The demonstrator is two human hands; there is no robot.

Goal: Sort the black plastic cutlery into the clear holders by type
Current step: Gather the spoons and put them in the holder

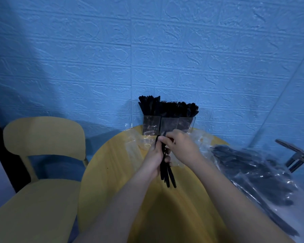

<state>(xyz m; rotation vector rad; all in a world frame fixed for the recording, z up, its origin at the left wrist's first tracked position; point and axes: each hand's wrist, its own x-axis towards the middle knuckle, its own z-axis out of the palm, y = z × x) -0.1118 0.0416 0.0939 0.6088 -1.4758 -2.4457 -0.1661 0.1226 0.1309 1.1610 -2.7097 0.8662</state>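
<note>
Head camera looks forward-down, close over round table (112,172).

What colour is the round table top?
Yellow, a wood-grain round table top, seen in the head view.

Blue brick-embossed wall (147,50) filling the back, dim cool light with soft shadow at the left, round yellow table (112,172) pushed against it, matching yellow chair (42,155) tucked alongside — metal frame (297,155) at right.
</note>
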